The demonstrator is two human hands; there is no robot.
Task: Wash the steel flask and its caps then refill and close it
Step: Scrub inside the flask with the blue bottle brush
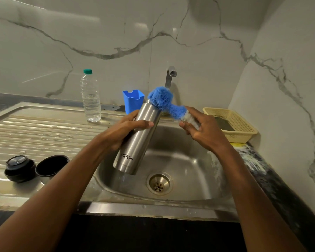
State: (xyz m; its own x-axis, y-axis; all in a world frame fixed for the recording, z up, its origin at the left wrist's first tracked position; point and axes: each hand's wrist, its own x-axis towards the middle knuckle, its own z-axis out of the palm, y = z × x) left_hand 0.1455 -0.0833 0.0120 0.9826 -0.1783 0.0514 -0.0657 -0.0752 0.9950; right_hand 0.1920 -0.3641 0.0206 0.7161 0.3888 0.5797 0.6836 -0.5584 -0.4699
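Gripping steel flask (137,137) mid-body, left hand (120,131), right hand (204,128) clamped on blue brush (164,102) at flask mouth

The cylindrical brushed-steel flask (137,137) has a satin metal finish. The blue bottle brush (165,102) carries soft, fuzzy bristles. The stainless-steel sink basin (189,164) is smooth and wet, and its ribbed drainboard (44,131) glossy. Two round black caps (35,168) look like matt plastic. The clear plastic bottle (90,99) is ridged. The cream plastic basket (231,122) is latticed. The marble-patterned wall (116,33) is polished.
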